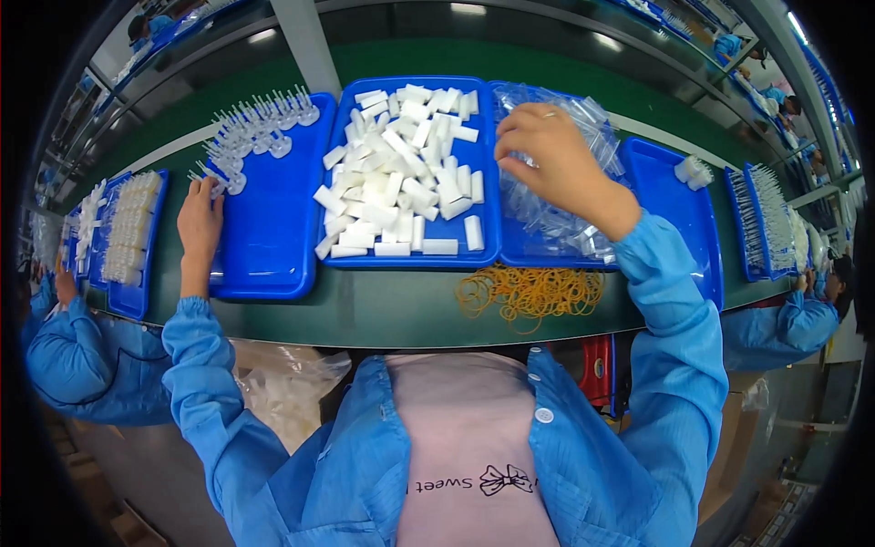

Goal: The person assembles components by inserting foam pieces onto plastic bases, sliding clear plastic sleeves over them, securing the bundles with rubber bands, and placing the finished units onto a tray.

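Observation:
At the left edge of a blue tray [264, 260], my left hand [200, 226] has its fingers closed around a clear plastic stemmed piece, mostly hidden by them. Rows of similar clear pieces [260, 137] with round bases and thin upright stems stand along that tray's far side. My right hand [558, 162] hovers over another blue tray holding a loose heap of clear plastic tubes or sleeves [565, 223]. Its fingers are bent, with the thumb apart, and nothing shows between them. Between my hands, a middle blue tray [365, 263] carries a pile of short white blocks [401, 173].
A heap of yellow rubber bands [531, 294] lies on the green table [401, 319] near its front edge. To the right, a blue tray [670, 214] holds a small white cluster [694, 172]. Co-workers in blue sit at both sides beside filled trays [132, 228].

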Demonstrator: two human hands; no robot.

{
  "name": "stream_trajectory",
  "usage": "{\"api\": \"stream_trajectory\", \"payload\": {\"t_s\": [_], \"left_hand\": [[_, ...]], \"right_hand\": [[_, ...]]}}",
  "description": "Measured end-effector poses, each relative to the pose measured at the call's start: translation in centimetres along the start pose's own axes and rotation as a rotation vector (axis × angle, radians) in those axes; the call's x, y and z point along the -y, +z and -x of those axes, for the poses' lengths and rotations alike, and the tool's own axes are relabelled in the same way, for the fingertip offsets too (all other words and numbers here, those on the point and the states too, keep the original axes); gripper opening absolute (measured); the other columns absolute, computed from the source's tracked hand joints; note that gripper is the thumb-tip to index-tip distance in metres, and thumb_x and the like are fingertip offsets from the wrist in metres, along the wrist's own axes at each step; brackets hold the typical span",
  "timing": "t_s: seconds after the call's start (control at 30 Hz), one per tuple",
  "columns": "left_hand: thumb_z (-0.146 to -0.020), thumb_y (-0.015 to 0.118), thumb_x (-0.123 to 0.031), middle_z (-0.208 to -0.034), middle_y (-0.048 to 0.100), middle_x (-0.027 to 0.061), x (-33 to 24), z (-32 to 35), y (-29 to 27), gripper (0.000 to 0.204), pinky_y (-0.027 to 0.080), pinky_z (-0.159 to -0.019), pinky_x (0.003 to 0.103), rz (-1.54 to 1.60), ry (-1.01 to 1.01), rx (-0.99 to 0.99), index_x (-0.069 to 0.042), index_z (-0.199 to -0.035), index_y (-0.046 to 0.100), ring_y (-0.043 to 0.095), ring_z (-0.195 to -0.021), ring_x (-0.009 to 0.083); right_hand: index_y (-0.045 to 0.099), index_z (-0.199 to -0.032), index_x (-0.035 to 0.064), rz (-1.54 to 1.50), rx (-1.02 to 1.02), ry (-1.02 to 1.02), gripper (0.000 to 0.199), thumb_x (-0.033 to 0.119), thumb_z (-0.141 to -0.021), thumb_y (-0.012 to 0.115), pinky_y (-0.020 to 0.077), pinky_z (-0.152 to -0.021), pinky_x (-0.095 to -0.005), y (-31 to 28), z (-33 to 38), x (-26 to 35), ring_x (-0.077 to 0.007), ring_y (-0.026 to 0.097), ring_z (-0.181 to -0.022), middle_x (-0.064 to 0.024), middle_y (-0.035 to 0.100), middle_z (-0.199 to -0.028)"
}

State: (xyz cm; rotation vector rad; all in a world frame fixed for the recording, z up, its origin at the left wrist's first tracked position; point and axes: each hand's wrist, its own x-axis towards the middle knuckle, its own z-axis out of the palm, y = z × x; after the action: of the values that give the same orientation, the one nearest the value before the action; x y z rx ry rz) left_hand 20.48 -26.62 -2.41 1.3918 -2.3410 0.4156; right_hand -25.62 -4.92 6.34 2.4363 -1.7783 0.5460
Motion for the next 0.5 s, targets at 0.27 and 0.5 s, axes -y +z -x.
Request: {"api": "stream_trajectory", "payload": {"t_s": [0.27,0.5], "left_hand": [[-0.088,0.057,-0.013,-0.096,0.058,0.0105,-0.6,-0.1,-1.2,0.015,0.049,-0.068,0.036,0.159,-0.067,-0.168,-0.009,-0.103,0.057,0.062,-0.082,0.0274],[-0.091,0.06,-0.013,-0.109,0.06,0.0112,-7.0,3.2,-7.2,0.031,0.052,-0.077,0.027,1.5,-0.479,-0.249,0.0,-0.117,0.052,0.063,-0.093,0.0199]], "right_hand": [[0.068,-0.09,0.0059,0.381,0.303,0.14,0.031,0.028,-0.07,0.073,0.0236,-0.107,-0.0574,7.6,-1.0,1.1,-0.0316,0.042,-0.126,-0.0112,0.057,-0.116],[0.06,-0.088,0.0082,0.158,0.066,0.073,0.018,0.011,-0.073,0.069,0.0244,-0.103,-0.0614,7.8,0.8,2.8,-0.0297,0.058,-0.099,-0.0086,0.064,-0.082]]}}
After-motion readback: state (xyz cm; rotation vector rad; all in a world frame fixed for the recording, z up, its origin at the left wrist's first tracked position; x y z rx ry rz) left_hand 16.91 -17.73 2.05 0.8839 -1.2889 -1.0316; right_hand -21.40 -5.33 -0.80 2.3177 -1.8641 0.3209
